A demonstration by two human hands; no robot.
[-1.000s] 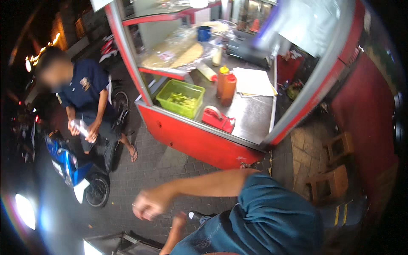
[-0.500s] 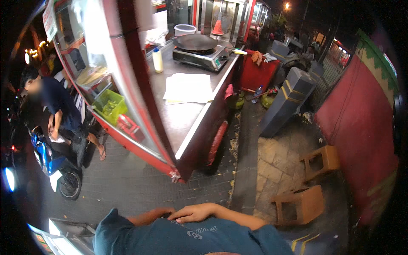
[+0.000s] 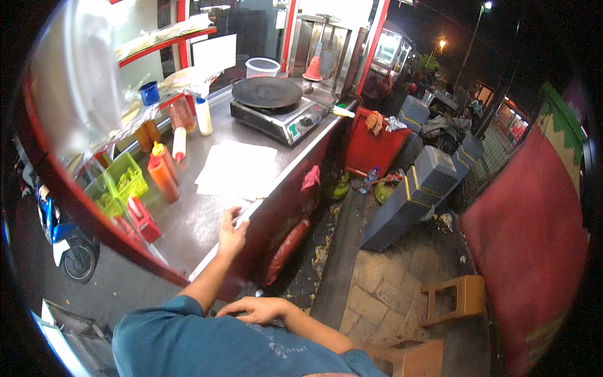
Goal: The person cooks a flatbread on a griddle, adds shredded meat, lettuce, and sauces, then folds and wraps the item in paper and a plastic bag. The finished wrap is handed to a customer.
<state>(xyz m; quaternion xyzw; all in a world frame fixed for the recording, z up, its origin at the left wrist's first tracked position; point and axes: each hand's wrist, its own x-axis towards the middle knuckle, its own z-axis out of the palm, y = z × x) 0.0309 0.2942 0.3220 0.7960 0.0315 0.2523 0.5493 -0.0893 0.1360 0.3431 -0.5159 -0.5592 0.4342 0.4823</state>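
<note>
My left hand [image 3: 232, 237] reaches forward to the counter's near edge, its fingers apart and holding nothing. Just beyond those fingertips lies a stack of white paper sheets [image 3: 237, 168] on the metal counter [image 3: 196, 221]. Whether the fingers touch the counter's edge I cannot tell. Against the front of my blue-green shirt rests my right hand [image 3: 259, 309], with fingers stretched out and nothing visible in it. Behind the paper, a flat black pan [image 3: 267, 92] sits on a portable stove [image 3: 281, 122].
Along the counter's left stand sauce bottles [image 3: 164, 176], a white squeeze bottle [image 3: 203, 117], a green bin [image 3: 125, 177] and a red holder [image 3: 143, 220]. A vertical grill [image 3: 314, 66] is at the back. Grey posts [image 3: 408, 201] and brown stools [image 3: 453, 300] stand to the right.
My left hand has left my belly and stretched out to the counter's edge, while my right stays at my shirt. The view has moved closer to the cart, showing more bottles.
</note>
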